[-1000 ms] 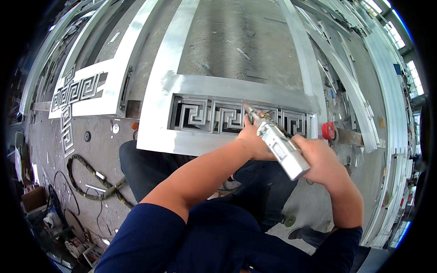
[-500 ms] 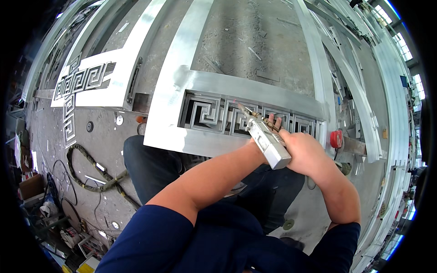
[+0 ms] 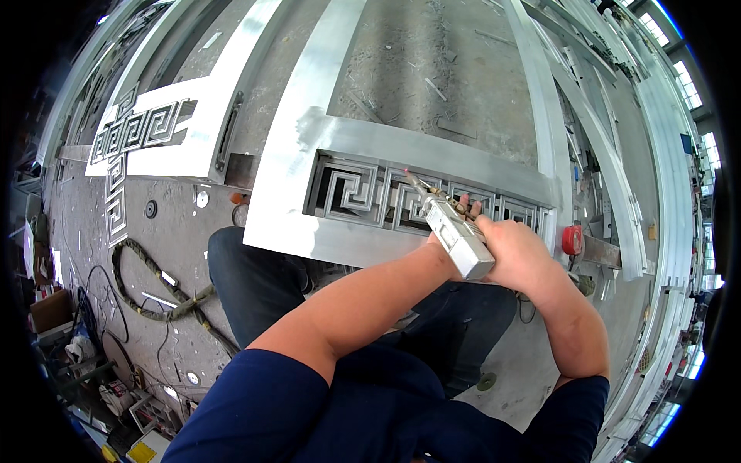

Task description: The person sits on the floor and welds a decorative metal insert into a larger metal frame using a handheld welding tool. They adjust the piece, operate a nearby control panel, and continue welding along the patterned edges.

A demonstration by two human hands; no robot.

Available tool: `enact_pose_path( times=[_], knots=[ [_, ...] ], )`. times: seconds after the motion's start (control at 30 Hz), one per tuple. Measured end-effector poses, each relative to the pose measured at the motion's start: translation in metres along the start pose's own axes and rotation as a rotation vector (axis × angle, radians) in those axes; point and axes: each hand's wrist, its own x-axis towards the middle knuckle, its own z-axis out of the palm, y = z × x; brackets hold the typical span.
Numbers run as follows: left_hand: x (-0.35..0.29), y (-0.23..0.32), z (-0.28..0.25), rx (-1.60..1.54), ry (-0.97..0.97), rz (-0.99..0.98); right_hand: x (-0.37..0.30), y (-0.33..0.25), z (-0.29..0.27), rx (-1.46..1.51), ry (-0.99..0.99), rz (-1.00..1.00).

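A silver, box-bodied laser welding gun point(image 3: 457, 238) points up and left, with a small red spot near its nozzle tip. My right hand point(image 3: 519, 251) is wrapped around the gun's right side. From the lower left my left hand point(image 3: 441, 248) reaches under the gun body, which hides most of it; fingertips past the gun's far side appear to belong to it. The nozzle is over a metal fretwork strip point(image 3: 353, 190) of square spirals. That strip lies inside the opening of a silver metal frame point(image 3: 386, 139) in front of my knees.
At the left is another frame point(image 3: 204, 135) with crossed fretwork strips point(image 3: 116, 197) on it. A thick sheathed hose point(image 3: 185, 309) curls on the floor. A red round object point(image 3: 572, 240) sits by the frame's right corner. Long metal profiles point(image 3: 617, 177) line the right, and tools clutter the lower left.
My head view has shifted slightly. The gun and both hands keep nearly the same place on the fretwork, with the nozzle tip a touch higher in the picture.
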Motion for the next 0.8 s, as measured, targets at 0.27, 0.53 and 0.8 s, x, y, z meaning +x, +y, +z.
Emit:
enact_pose_path(
  times=[0.27,0.53,0.8],
  knots=[
    [0.011,0.023,0.009,0.446,0.015,-0.108,0.001,0.005,0.005,-0.023,0.035,-0.005],
    [-0.016,-0.011,-0.009,-0.949,-0.003,-0.104,-0.001,0.002,-0.001,-0.02,0.005,0.026],
    [-0.012,-0.016,-0.011,-0.917,0.035,-0.06,-0.006,0.011,0.004,0.004,0.029,0.021]
  ],
)
